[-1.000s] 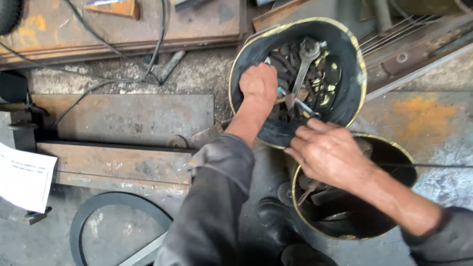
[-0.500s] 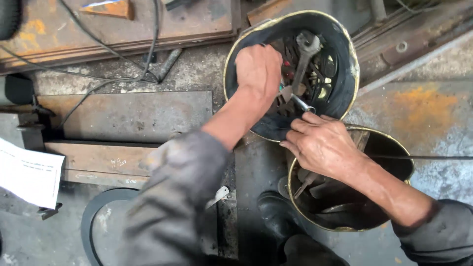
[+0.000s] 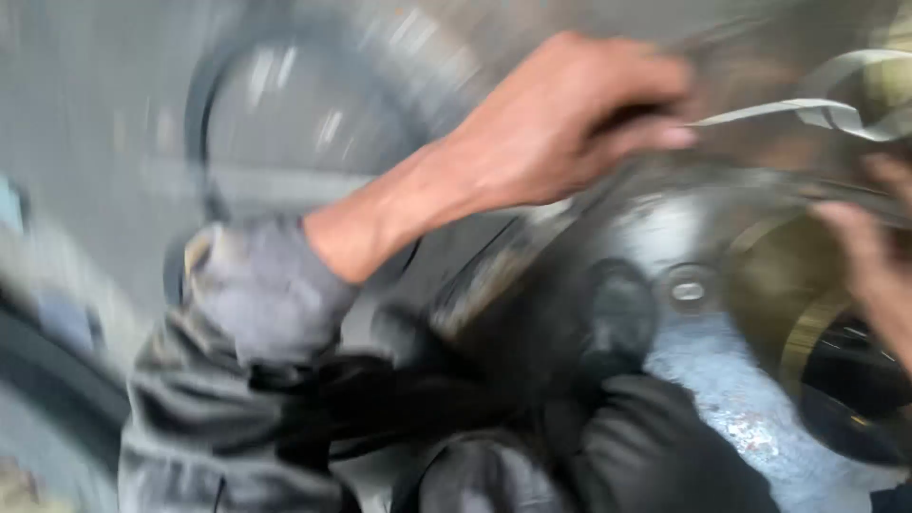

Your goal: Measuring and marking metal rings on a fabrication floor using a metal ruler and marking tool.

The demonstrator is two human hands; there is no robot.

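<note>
left hand (image 3: 560,123) curled, reaching right | right hand (image 3: 879,252) at edge, blurred

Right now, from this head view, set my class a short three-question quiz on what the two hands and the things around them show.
1. True or false: the left hand is bare, with a grey sleeve pushed up the forearm.
2. Multiple choice: where does the right hand show? A) at the right edge, partly cut off; B) at the centre; C) at the bottom left.
3. Fill in: the picture is heavily ____, so what the left hand's fingers close on cannot be told.

Key
1. True.
2. A. It lies beside a dark round container with a yellowish rim.
3. Blurred. A pale strip runs past the fingers, but contact is unclear.
</note>
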